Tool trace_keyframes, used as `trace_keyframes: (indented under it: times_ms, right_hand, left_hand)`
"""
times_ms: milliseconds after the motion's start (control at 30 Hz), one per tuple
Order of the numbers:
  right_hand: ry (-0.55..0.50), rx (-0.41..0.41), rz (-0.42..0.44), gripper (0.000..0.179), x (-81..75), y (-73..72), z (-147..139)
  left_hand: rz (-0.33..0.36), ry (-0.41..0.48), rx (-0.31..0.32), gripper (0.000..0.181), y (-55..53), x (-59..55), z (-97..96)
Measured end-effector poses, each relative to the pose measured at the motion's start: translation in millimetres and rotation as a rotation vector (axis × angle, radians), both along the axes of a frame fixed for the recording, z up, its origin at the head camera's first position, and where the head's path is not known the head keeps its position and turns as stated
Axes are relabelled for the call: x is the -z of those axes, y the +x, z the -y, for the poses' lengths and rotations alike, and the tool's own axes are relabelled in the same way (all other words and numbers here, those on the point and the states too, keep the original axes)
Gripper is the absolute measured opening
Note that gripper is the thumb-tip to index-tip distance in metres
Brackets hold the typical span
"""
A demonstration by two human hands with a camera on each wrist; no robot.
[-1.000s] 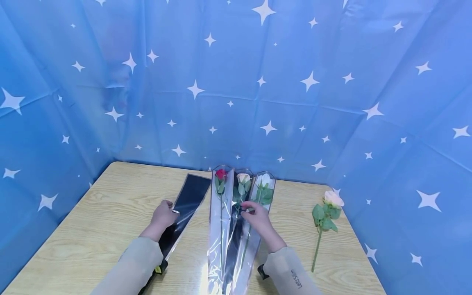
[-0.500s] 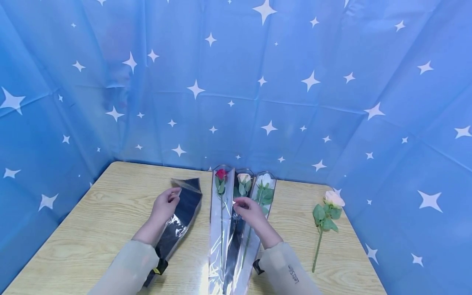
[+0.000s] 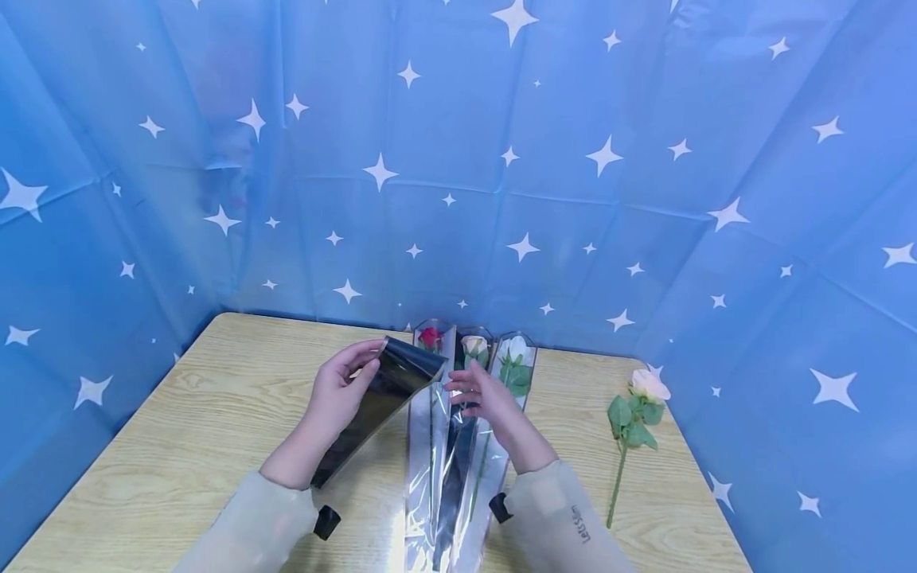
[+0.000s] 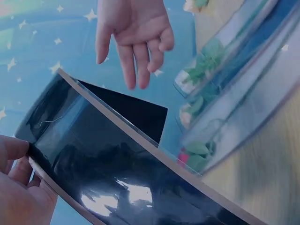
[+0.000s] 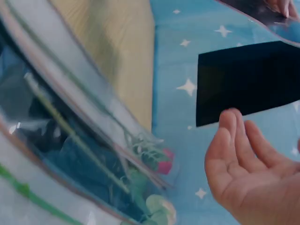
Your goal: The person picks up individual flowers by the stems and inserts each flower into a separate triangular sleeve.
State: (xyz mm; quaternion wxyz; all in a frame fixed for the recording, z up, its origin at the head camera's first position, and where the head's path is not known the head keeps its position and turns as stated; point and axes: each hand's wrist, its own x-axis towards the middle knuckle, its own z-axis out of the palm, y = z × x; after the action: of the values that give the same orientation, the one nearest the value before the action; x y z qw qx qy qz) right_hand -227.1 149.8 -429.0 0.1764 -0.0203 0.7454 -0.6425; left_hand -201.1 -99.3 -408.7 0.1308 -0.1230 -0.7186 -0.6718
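Observation:
My left hand (image 3: 338, 394) pinches the edge of a black-backed flower sleeve (image 3: 378, 398), lifted off the table at its wide end. In the left wrist view the glossy clear front of the sleeve (image 4: 108, 150) parts from its black back near the mouth. My right hand (image 3: 493, 398) is held palm up with relaxed fingers, close to the sleeve's far corner and above the wrapped roses. Its fingers (image 5: 228, 126) overlap the sleeve's lower edge in the right wrist view; whether they touch is unclear.
Side by side lie a sleeved red rose (image 3: 430, 337), a sleeved pale pink rose (image 3: 474, 346) and a sleeved white rose (image 3: 514, 348). An unwrapped pale pink rose (image 3: 648, 386) lies at the right of the wooden table (image 3: 179, 422). A blue star curtain (image 3: 458, 159) hangs behind.
My left hand has picked the black sleeve up from the table and swung its wide end rightward. The right hand has opened out from a curled pose over the wrapped roses.

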Motion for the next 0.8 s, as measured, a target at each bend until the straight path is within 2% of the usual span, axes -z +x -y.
trace_keyframes:
  times_ms: [167, 267, 333, 400, 467, 567, 667, 800]
  right_hand:
    - [-0.195, -0.105, 0.083, 0.075, -7.4, 0.7, -2.3]
    - [-0.301, -0.122, 0.116, 0.073, -16.0, 1.9, -1.1]
    - [-0.364, -0.100, 0.115, 0.064, -22.3, 1.6, 1.1]
    - [-0.414, -0.055, 0.091, 0.046, -29.0, 0.7, 3.6]
    - [-0.460, 0.004, 0.056, 0.029, -35.7, -0.6, 5.9]
    - [-0.496, 0.089, -0.014, 0.014, -45.1, -1.8, 7.4]
    - [-0.515, 0.149, -0.082, 0.007, -52.7, -3.3, 8.7]
    - [-0.536, 0.183, -0.165, 0.010, -60.8, -4.4, 10.3]
  left_hand:
    - [-0.075, 0.020, 0.050, 0.028, 5.8, -7.6, -6.4]
    - [-0.085, 0.006, 0.088, 0.027, 7.5, -7.2, -8.9]
    - [-0.088, -0.004, 0.112, 0.026, 8.6, -6.0, -10.3]
    - [-0.087, -0.011, 0.132, 0.026, 9.5, -4.4, -11.8]
    - [-0.086, -0.011, 0.147, 0.026, 10.7, -3.1, -13.3]
    - [-0.067, -0.011, 0.158, 0.026, 12.2, -1.1, -15.4]
    - [-0.040, -0.024, 0.161, 0.025, 13.5, 0.6, -16.9]
    - [-0.005, -0.055, 0.161, 0.025, 15.3, 2.9, -18.6]
